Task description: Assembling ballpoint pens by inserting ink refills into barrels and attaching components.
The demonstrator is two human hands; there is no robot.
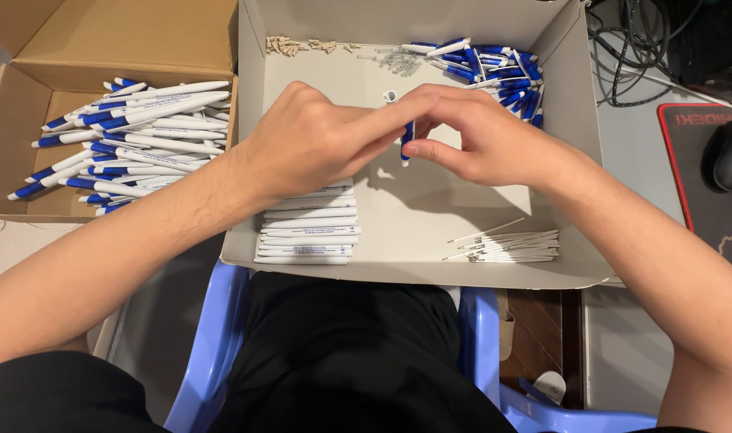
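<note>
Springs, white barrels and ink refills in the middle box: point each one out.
Springs [396,60]: head view, middle of the heap at the back.
White barrels [306,232]: head view, middle of the front-left stack.
Ink refills [514,246]: head view, middle of the front-right bundle.

- A shallow grey cardboard tray [570,273] rests across a light blue plastic chair [222,337]
- On its floor lie a stack of white pen barrels [306,232], thin white refills [514,247], blue pen caps [502,72], small metal springs [398,60] and tan bits [290,46]
- Beside it, a brown cardboard box [13,144] holds assembled blue-and-white pens [141,136]
</note>
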